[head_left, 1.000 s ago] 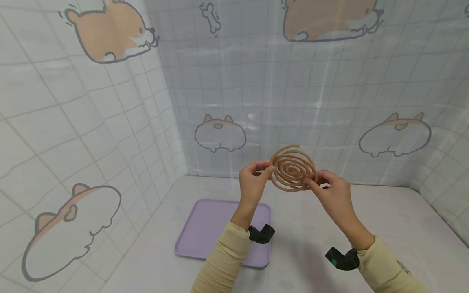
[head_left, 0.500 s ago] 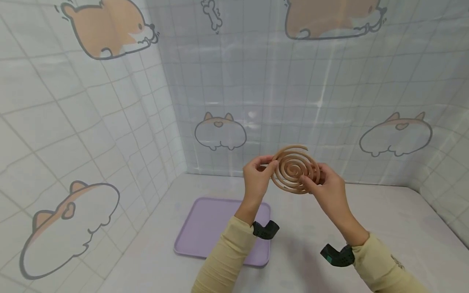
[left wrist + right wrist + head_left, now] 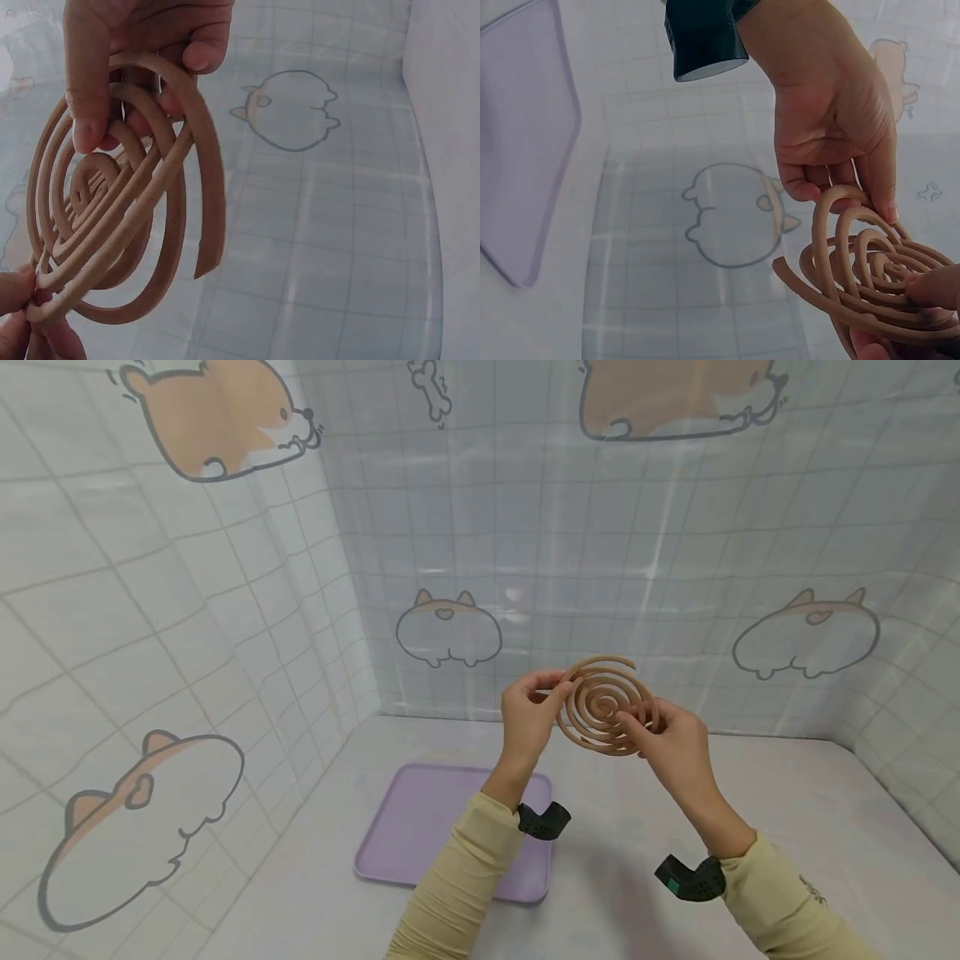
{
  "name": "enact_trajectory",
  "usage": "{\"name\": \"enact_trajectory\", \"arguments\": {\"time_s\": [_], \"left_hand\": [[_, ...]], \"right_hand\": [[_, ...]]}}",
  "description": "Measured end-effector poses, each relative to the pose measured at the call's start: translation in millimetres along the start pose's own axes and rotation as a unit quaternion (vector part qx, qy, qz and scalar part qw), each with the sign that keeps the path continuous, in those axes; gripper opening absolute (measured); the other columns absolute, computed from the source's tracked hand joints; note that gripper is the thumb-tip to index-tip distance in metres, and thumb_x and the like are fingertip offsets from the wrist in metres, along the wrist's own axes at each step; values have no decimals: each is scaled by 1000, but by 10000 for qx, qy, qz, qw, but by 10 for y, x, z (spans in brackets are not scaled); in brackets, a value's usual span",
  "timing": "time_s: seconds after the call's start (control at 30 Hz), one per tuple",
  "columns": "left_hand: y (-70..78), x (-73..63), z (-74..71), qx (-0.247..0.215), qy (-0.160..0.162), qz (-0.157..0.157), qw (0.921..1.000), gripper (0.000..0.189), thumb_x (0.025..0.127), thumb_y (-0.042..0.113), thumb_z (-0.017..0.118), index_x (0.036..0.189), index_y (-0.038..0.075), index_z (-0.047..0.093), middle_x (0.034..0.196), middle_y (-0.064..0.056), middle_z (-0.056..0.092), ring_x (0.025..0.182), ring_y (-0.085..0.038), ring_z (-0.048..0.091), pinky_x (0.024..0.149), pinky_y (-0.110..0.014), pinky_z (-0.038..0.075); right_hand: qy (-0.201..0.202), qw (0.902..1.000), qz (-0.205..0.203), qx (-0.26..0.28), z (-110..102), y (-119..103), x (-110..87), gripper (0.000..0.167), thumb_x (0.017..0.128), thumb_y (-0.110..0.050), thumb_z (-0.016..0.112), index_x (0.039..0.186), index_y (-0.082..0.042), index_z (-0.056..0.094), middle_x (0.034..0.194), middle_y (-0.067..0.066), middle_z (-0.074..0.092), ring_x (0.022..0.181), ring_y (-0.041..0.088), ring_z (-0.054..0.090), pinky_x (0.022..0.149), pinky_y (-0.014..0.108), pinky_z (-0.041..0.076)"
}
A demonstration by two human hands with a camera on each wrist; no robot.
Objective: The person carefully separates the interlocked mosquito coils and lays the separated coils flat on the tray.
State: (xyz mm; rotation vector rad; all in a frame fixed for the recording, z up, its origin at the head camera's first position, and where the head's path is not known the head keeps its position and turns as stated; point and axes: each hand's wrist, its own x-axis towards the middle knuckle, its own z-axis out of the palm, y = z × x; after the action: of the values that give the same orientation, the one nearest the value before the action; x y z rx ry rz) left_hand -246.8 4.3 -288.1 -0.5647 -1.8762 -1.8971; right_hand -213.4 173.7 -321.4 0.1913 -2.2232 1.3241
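A brown mosquito coil (image 3: 602,703) is held up between both hands above the table, its spiral facing me. My left hand (image 3: 527,720) pinches its outer ring at the left edge between thumb and fingers. On the other side, my right hand (image 3: 678,750) grips it, thumb laid over the inner rings and fingers behind. In the left wrist view the coil (image 3: 213,202) shows rings splayed apart and crossing one another, like two spirals partly out of one plane. One free end of the coil (image 3: 799,285) sticks out in the right wrist view.
A lilac tray (image 3: 420,827) lies on the white table (image 3: 787,827), below and left of the hands. Tiled-pattern sheeting (image 3: 600,543) with cartoon dogs hangs behind and at both sides. Each wrist wears a black camera (image 3: 543,821).
Both hands have shifted slightly, the left one up and rightward. The right thumb has slid further over the inner rings. The coil has turned a little, its top free end moving right.
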Motion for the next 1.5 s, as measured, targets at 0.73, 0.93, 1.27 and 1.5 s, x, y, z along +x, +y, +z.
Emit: {"name": "enact_trajectory", "arguments": {"time_s": [0.73,0.93,1.27,1.5], "left_hand": [[-180,-55,24,-1295,-1233,-1369,9743,34,83,-1,64,113,-3,49,87,1,58,76,-7,55,68,-21,46],[-358,-19,47,-1650,-1189,-1373,9694,34,82,-1,65,113,-3,51,86,-1,61,77,-8,59,70,-21,49],[-389,-37,42,-1556,-1031,-1412,9722,27,80,4,68,104,-3,58,82,0,63,76,-10,59,72,-24,49],[-384,-61,-3,-1635,-1230,-1441,9682,26,83,6,67,105,-2,60,86,-1,64,81,-12,60,77,-27,49]], "right_hand": [[271,9981,192,512,81,-63,-63,25,87,-22,65,86,2,59,70,15,63,59,7,63,53,22,50],[278,9983,195,472,85,-93,-87,28,86,-25,65,86,2,59,68,14,61,58,7,62,53,21,50],[322,9979,83,550,95,-114,-104,26,86,-25,67,82,-1,57,58,7,48,56,11,57,52,23,50],[383,9970,100,664,96,-130,-115,26,86,-22,66,86,2,57,63,9,52,60,8,61,53,21,50]]}}
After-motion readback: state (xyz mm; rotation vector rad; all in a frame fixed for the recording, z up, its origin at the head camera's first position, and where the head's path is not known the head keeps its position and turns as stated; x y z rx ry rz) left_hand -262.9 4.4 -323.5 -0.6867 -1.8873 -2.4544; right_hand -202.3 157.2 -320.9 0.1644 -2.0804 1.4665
